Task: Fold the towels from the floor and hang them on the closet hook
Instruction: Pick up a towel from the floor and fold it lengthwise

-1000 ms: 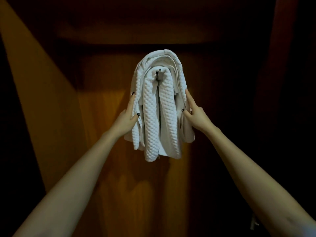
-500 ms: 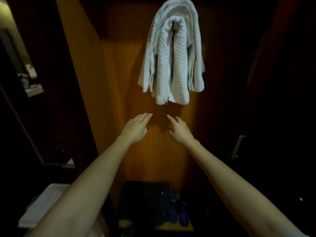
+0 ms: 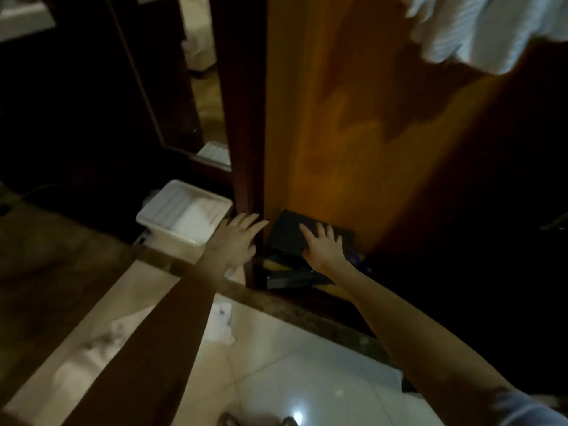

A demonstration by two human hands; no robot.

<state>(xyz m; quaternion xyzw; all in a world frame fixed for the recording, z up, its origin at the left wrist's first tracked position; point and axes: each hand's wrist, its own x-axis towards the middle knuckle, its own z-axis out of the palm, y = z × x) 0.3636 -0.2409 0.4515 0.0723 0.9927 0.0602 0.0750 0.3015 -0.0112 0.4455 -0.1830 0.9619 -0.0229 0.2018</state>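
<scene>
Since neither hand carries anything, both are listed first.

Item 1: left hand (image 3: 236,238), fingers straight and spread, palm down, holding nothing, reaching low across the edge of the closet frame (image 3: 246,149).

Item 2: right hand (image 3: 324,244), likewise spread and empty, in front of a dark box (image 3: 292,232) at the closet bottom. Whether it touches the box cannot be told. Judged purpose: both arms stretch downward, free for a next pickup.

Item 3: hung towels (image 3: 485,26), white, textured and blurred, draped high at the upper right against the wooden back panel (image 3: 338,118). The hook is out of view, though it presumably carries them.

Item 4: white bin (image 3: 172,241), just left of the closet frame, with folded white cloth inside.

Item 5: crumpled white towel (image 3: 219,324), on the floor beneath the left forearm — likely the next piece to fold.

Surface: pale glossy tile (image 3: 292,364) with a spot of glare, a dark threshold (image 3: 292,312) along the closet, and brown flooring beyond.

Room: dim, dark wood — a tall mirror (image 3: 184,87) stands to the left.
</scene>
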